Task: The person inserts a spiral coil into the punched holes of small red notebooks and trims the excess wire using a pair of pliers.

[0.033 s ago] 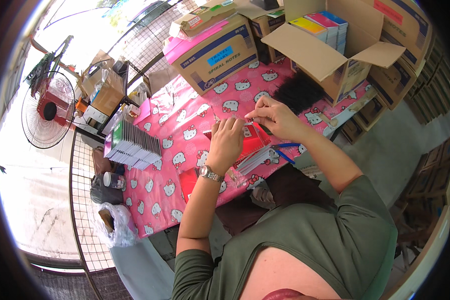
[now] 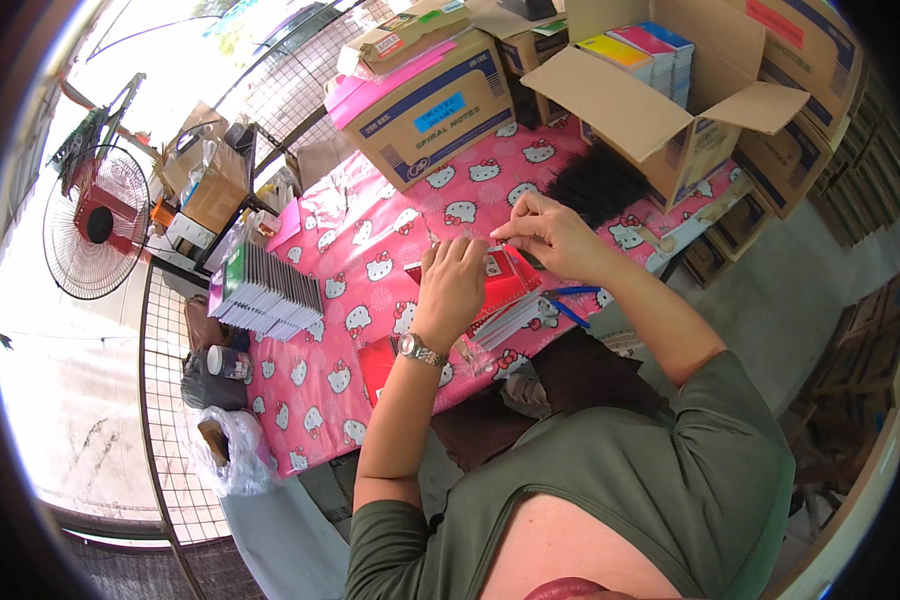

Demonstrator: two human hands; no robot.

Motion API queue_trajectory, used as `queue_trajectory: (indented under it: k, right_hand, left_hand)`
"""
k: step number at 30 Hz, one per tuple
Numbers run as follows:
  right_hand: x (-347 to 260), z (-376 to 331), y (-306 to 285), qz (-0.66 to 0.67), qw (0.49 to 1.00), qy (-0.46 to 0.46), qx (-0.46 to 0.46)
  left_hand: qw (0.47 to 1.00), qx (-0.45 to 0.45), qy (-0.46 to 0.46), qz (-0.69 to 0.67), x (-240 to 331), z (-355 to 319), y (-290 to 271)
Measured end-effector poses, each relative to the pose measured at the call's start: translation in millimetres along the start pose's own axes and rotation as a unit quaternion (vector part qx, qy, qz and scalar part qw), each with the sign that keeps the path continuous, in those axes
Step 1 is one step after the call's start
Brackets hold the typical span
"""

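Red-covered notebooks (image 2: 507, 288) lie stacked on the table in front of me, their white page edges showing toward my body. My left hand (image 2: 454, 278), a metal watch on its wrist, rests over the top notebook's left part with its fingers bent together at the edge. At the far edge of the same notebook, my right hand (image 2: 550, 238) is closed in a pinch; what is between thumb and finger is too small to make out. Blue-handled pliers (image 2: 573, 305) lie just right of the stack. Another red cover (image 2: 376, 362) lies left of my left forearm.
A pile of black bristly strands (image 2: 598, 186) lies beyond my right hand. An open carton (image 2: 670, 140) holds colourful notebooks. A closed carton (image 2: 435, 120) stands at the back. Left are a notebook stack (image 2: 270, 290), a jar (image 2: 227, 362), a plastic bag (image 2: 232, 450) and a fan (image 2: 98, 222).
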State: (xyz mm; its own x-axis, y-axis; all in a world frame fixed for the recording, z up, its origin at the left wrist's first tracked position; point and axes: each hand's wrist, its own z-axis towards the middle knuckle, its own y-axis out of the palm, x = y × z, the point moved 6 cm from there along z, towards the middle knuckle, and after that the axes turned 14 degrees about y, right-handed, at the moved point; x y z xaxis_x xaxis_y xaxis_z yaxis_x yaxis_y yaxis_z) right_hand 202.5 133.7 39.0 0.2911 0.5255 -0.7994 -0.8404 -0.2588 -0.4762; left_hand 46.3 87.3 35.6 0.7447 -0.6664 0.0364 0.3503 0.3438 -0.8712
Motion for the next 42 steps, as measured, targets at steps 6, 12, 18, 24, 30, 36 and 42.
queue_trajectory:
  k: [6,12,18,24,30,36,42]
  right_hand:
    - [6.5,-10.7,8.4,0.082,0.996,0.018,-0.024]
    - [2.0,-8.1,-2.2,0.072,0.995,0.009,0.074]
    - [7.5,-11.1,7.8,0.076,0.997,-0.030,0.010]
    - [21.6,-10.8,17.2,0.069,0.983,0.140,-0.100]
    - [4.9,-0.5,14.2,0.019,0.976,0.143,-0.163]
    - [232.0,6.5,83.3,0.254,0.853,0.405,-0.210]
    - [235.7,-8.5,145.3,-0.302,0.915,0.268,-0.004]
  left_hand:
    - [1.000,0.002,-0.020,0.022,11.5,-4.9,-1.1]
    - [0.999,0.027,-0.018,0.029,12.5,-8.8,-0.3]
    - [0.999,0.014,-0.030,0.032,10.6,-8.0,0.2]
    - [0.998,0.034,-0.033,0.042,19.0,-3.1,-1.6]
    - [0.998,0.009,-0.027,0.056,21.0,-4.8,0.7]
    - [1.000,0.014,-0.001,0.016,26.9,5.3,-0.3]
    - [1.000,0.019,-0.010,0.005,14.3,-17.5,-1.9]
